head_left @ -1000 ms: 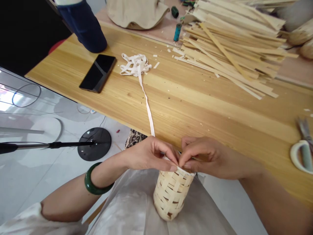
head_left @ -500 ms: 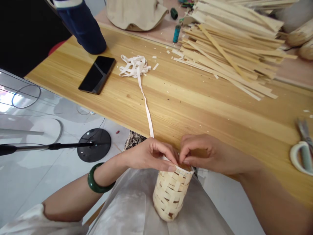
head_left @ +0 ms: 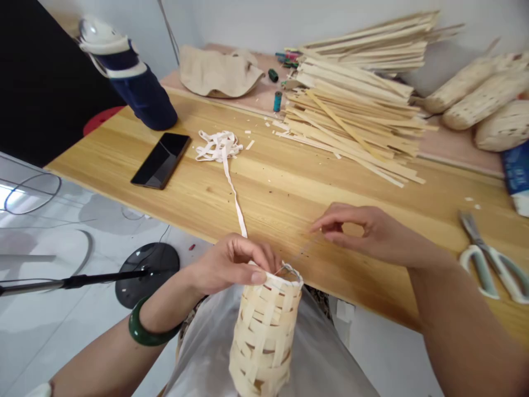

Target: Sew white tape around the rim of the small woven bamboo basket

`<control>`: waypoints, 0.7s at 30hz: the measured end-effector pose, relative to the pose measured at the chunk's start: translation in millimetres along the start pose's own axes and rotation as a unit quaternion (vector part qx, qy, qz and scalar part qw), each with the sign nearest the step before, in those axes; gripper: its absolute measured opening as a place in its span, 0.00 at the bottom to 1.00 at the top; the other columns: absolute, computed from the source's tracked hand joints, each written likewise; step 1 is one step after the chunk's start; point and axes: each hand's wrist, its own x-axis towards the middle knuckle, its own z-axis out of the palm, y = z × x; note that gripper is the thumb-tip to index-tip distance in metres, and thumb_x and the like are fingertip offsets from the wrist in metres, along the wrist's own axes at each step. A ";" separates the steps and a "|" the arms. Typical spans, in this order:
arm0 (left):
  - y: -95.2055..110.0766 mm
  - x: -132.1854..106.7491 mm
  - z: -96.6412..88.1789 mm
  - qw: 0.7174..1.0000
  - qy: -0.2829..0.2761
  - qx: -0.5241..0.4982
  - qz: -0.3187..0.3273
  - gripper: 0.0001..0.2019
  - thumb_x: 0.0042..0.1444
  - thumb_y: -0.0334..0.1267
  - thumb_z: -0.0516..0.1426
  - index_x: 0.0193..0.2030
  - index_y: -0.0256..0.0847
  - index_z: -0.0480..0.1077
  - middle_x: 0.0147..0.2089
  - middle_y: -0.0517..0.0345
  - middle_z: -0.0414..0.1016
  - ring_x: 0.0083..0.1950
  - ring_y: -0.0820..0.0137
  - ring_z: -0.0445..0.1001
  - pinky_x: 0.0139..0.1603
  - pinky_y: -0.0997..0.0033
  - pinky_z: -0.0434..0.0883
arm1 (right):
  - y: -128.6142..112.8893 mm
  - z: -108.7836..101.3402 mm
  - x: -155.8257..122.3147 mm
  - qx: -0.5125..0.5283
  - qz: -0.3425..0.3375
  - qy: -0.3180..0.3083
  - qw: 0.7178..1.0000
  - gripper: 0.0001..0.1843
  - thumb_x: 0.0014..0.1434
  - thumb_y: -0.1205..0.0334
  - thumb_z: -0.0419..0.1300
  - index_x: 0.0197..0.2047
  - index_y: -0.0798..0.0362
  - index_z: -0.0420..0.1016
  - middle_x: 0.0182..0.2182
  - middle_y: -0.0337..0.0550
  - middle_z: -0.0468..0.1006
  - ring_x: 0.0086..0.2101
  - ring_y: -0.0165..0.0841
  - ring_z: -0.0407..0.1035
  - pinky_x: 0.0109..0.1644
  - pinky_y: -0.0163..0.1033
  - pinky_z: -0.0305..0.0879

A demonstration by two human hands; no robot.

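A small woven basket (head_left: 264,336) of pale flat strips stands upright over my lap, with white tape along its rim. My left hand (head_left: 235,264) is closed on the rim, thumb outside and fingers on the inner side. A white cloth tape (head_left: 234,196) runs from a loose heap on the table down behind that hand. Out to the right, over the table edge, my right hand (head_left: 363,229) pinches a thin thread (head_left: 303,251) that stretches faintly back to the basket mouth. Whether a needle is between those fingertips cannot be made out.
Scissors (head_left: 483,256) lie at the right. A phone (head_left: 161,161) and a blue bottle (head_left: 142,94) are at the left. Behind are a thread spool (head_left: 277,101), a cloth hat (head_left: 219,71), piled wood strips (head_left: 351,116) and woven pieces (head_left: 471,105). A stand base (head_left: 146,273) sits on the floor.
My right hand has moved from the basket rim out to the right, drawing the thread. My left hand keeps its hold on the rim. The view has tilted up and shifted right.
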 end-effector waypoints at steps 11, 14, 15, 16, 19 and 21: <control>10.6 10.6 15.1 0.978 0.173 -0.034 -0.115 0.12 0.42 0.43 0.72 0.23 0.36 0.79 0.25 0.57 0.75 0.28 0.74 0.70 0.30 0.75 0.66 | 13.3 -13.9 16.0 0.008 -0.001 0.255 0.967 0.15 0.63 0.56 0.59 0.52 0.49 0.76 0.53 0.46 0.78 0.53 0.40 0.72 0.57 0.48 0.68; 19.3 17.4 21.0 0.970 0.210 -0.013 -0.123 0.13 0.40 0.42 0.73 0.23 0.35 0.79 0.24 0.59 0.75 0.26 0.77 0.69 0.27 0.78 0.64 | -8.0 -1.9 13.8 -0.132 -0.082 0.383 0.911 0.08 0.64 0.60 0.59 0.45 0.48 0.78 0.44 0.46 0.80 0.48 0.40 0.72 0.59 0.52 0.66; 21.9 19.8 22.6 0.969 0.217 -0.006 -0.122 0.13 0.40 0.42 0.73 0.23 0.35 0.79 0.24 0.59 0.75 0.26 0.77 0.68 0.28 0.78 0.64 | -17.0 3.1 11.5 -0.188 -0.130 0.366 0.902 0.06 0.63 0.61 0.61 0.43 0.48 0.79 0.41 0.46 0.79 0.46 0.40 0.72 0.58 0.53 0.65; 24.0 22.2 23.8 0.968 0.221 0.002 -0.122 0.13 0.40 0.43 0.72 0.23 0.35 0.79 0.24 0.58 0.75 0.26 0.77 0.68 0.29 0.78 0.64 | -25.9 8.3 9.1 -0.233 -0.178 0.335 0.896 0.05 0.62 0.63 0.62 0.41 0.47 0.79 0.38 0.44 0.78 0.44 0.40 0.71 0.59 0.54 0.65; 27.5 28.6 25.0 0.968 0.218 0.020 -0.122 0.13 0.42 0.43 0.71 0.27 0.34 0.80 0.26 0.56 0.78 0.29 0.75 0.70 0.34 0.74 0.67 | -46.2 22.6 4.6 -0.312 -0.248 0.260 0.879 0.04 0.60 0.64 0.65 0.40 0.47 0.79 0.36 0.41 0.78 0.42 0.37 0.69 0.62 0.52 0.64; 27.3 32.0 24.7 0.969 0.211 0.032 -0.124 0.13 0.41 0.43 0.71 0.28 0.34 0.81 0.28 0.56 0.78 0.30 0.73 0.71 0.37 0.72 0.68 | -52.2 29.4 5.6 -0.345 -0.262 0.255 0.864 0.03 0.61 0.67 0.64 0.38 0.49 0.78 0.34 0.39 0.79 0.40 0.35 0.70 0.63 0.48 0.65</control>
